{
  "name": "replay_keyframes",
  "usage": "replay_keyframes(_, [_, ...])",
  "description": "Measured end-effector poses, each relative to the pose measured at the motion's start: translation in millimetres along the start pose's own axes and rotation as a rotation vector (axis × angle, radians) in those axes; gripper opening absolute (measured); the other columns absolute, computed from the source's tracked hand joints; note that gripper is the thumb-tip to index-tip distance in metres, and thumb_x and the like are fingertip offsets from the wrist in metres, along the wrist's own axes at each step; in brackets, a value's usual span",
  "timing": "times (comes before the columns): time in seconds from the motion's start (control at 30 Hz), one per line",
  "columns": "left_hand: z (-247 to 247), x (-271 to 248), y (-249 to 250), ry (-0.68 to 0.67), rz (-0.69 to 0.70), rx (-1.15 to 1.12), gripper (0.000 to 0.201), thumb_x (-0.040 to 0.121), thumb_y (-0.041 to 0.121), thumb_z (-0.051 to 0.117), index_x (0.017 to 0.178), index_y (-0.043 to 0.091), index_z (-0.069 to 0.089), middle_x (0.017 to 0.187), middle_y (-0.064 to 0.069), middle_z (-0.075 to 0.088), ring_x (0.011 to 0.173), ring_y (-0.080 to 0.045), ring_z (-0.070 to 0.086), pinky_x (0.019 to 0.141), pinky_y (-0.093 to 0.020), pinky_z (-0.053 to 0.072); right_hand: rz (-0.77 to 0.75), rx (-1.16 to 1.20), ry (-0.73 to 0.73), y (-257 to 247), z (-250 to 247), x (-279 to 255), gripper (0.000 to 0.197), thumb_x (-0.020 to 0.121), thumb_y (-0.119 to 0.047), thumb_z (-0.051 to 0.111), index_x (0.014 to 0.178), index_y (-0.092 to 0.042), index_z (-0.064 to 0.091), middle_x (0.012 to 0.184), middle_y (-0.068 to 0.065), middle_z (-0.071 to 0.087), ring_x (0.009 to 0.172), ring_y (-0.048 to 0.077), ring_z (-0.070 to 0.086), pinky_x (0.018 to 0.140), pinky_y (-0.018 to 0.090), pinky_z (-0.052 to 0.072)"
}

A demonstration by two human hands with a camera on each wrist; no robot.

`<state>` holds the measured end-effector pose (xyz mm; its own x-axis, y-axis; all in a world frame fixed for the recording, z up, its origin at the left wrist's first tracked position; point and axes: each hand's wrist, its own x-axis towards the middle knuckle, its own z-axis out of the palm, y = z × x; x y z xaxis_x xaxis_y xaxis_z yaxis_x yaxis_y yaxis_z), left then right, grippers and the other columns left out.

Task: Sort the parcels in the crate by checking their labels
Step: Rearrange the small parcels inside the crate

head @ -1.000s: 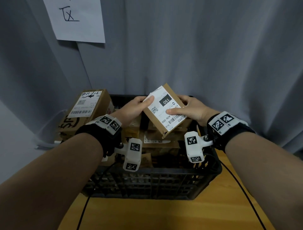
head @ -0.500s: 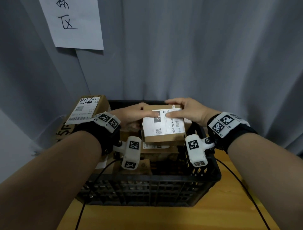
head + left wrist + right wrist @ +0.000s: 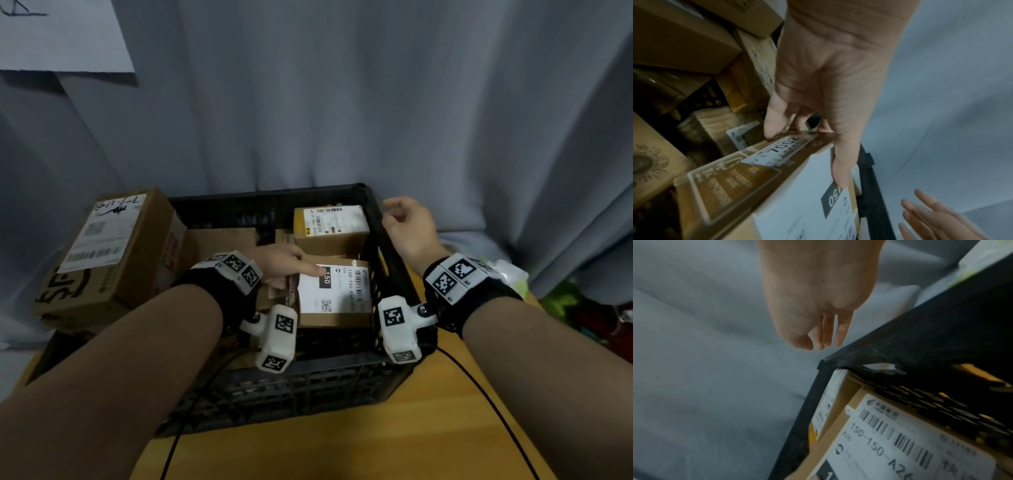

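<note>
**Labelled parcel lying in the crate under the left hand**

The black crate [image 3: 387, 233] is sitting at the centre of the head view on the wooden tabletop [image 3: 342, 452], and it is holding several cardboard parcels. The parcel with the white label [image 3: 334, 294] is lying flat at the crate's right side, label up, showing "150" and a barcode. The left hand [image 3: 281, 263] is reaching into the crate and grasping this parcel at its left edge: the thumb is lying on the label by the "150" block, and in the left wrist view the fingers [image 3: 774, 120] are curling down over the far edge. Just above it in the frame, a second parcel with a yellow-striped label [image 3: 330, 226] is resting in the crate's far right corner. More brown boxes are filling the crate's left side.

The right hand [image 3: 409, 226] is hovering over the crate's right rim, released, fingers loose and holding nothing.

A large box with a shipping label [image 3: 109, 250] is standing at the left of the frame, outside the crate. A grey curtain [image 3: 376, 102] is hanging behind.
</note>
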<state>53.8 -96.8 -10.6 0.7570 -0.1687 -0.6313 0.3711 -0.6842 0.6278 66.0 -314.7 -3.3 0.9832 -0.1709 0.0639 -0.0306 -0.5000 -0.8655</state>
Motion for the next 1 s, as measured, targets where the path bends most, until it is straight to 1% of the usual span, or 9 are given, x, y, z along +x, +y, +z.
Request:
replay_keyframes(0.1, [10.2, 20.2, -2.7, -0.054, -0.039, 0.002, 0.056, 0.083, 0.038, 0.07, 0.125, 0.009, 0.049, 0.109, -0.003, 0.064, 0.084, -0.012, 0.062, 0.06, -0.02, 0.053, 0.055, 0.001, 0.037, 9.8, -0.5, -1.2, 0.031, 0.091, -0.005, 0.049, 0.12, -0.009, 0.059, 0.105, 0.007, 0.064, 0.103, 0.027, 0.063, 0.096, 0.042, 0.05])
replay_keyframes(0.2, [21.0, 34.7, -5.1, -0.158, -0.093, -0.004, 0.046, 0.089, 0.03, 0.064, 0.123, 0.003, 0.05, 0.086, -0.003, 0.073, 0.071, -0.011, 0.066, 0.058, -0.018, 0.056, 0.089, 0.016, 0.051, 17.0, -1.2, 1.4, 0.032, 0.092, -0.005, 0.048, 0.121, -0.01, 0.058, 0.102, 0.002, 0.059, 0.096, 0.024, 0.062, 0.087, 0.034, 0.052])
replay_keyframes(0.27, [26.8, 44.4, -6.0, -0.214, -0.108, 0.028, 0.039, 0.091, 0.03, 0.061, 0.118, 0.003, 0.054, 0.113, -0.01, 0.069, 0.082, -0.01, 0.064, 0.074, -0.019, 0.054, 0.117, 0.054, 0.077, 20.4, -3.2, 3.5, 0.03, 0.092, -0.004, 0.047, 0.119, -0.011, 0.059, 0.102, 0.002, 0.058, 0.088, 0.019, 0.059, 0.077, 0.025, 0.05])
replay_keyframes(0.33, [30.9, 48.7, -6.1, -0.231, -0.101, 0.054, 0.05, 0.091, 0.03, 0.061, 0.132, 0.006, 0.047, 0.143, -0.014, 0.047, 0.105, -0.016, 0.056, 0.083, -0.021, 0.05, 0.142, 0.093, 0.088, 22.2, -3.4, 4.4, 0.028, 0.093, -0.004, 0.048, 0.117, -0.013, 0.059, 0.104, 0.002, 0.058, 0.09, 0.017, 0.059, 0.08, 0.026, 0.051])
replay_keyframes(0.47, [33.4, 57.6, -13.5, -0.282, -0.11, 0.073, 0.066, 0.09, 0.029, 0.063, 0.144, 0.009, 0.032, 0.152, -0.013, 0.033, 0.131, -0.028, 0.043, 0.097, -0.026, 0.044, 0.148, 0.101, 0.074, 21.1, -1.1, 3.9, 0.03, 0.093, -0.006, 0.048, 0.119, -0.014, 0.058, 0.104, 0.0, 0.057, 0.09, 0.016, 0.059, 0.074, 0.021, 0.049])
replay_keyframes(0.57, [29.1, 66.1, -27.8, -0.332, -0.131, 0.053, 0.076, 0.084, 0.03, 0.069, 0.147, 0.014, 0.029, 0.155, -0.013, 0.028, 0.133, -0.031, 0.042, 0.098, -0.03, 0.047, 0.142, 0.08, 0.044, 21.1, 0.5, 3.9, 0.03, 0.093, -0.007, 0.049, 0.121, -0.015, 0.058, 0.105, -0.001, 0.057, 0.092, 0.015, 0.058, 0.075, 0.021, 0.048])
replay_keyframes(0.67, [28.6, 65.8, -39.3, -0.395, -0.145, 0.051, 0.066, 0.082, 0.034, 0.071, 0.14, 0.017, 0.044, 0.148, -0.011, 0.041, 0.116, -0.023, 0.054, 0.088, -0.025, 0.053, 0.155, 0.084, 0.044, 22.3, 2.2, 5.8, 0.028, 0.093, -0.008, 0.05, 0.118, -0.016, 0.059, 0.107, 0.0, 0.059, 0.097, 0.017, 0.06, 0.083, 0.026, 0.05])
replay_keyframes(0.77, [30.3, 73.4, -46.2, -0.365, -0.114, 0.012, 0.079, 0.079, 0.037, 0.073, 0.145, 0.016, 0.036, 0.153, -0.009, 0.034, 0.134, -0.028, 0.041, 0.098, -0.027, 0.047, 0.164, 0.065, 0.031, 20.4, 3.8, 7.1, 0.028, 0.093, -0.008, 0.05, 0.118, -0.016, 0.058, 0.109, 0.002, 0.059, 0.098, 0.019, 0.061, 0.088, 0.032, 0.053])
replay_keyframes(1.0, [48.5, 90.9, -46.1, -0.311, -0.06, 0.01, 0.042, 0.088, 0.023, 0.066, 0.125, 0.005, 0.057, 0.128, -0.009, 0.062, 0.113, -0.019, 0.061, 0.099, -0.03, 0.048, 0.143, -0.012, 0.013, 17.3, 5.0, 8.8, 0.029, 0.092, -0.009, 0.051, 0.119, -0.014, 0.059, 0.104, 0.001, 0.059, 0.104, 0.023, 0.062, 0.094, 0.039, 0.052])
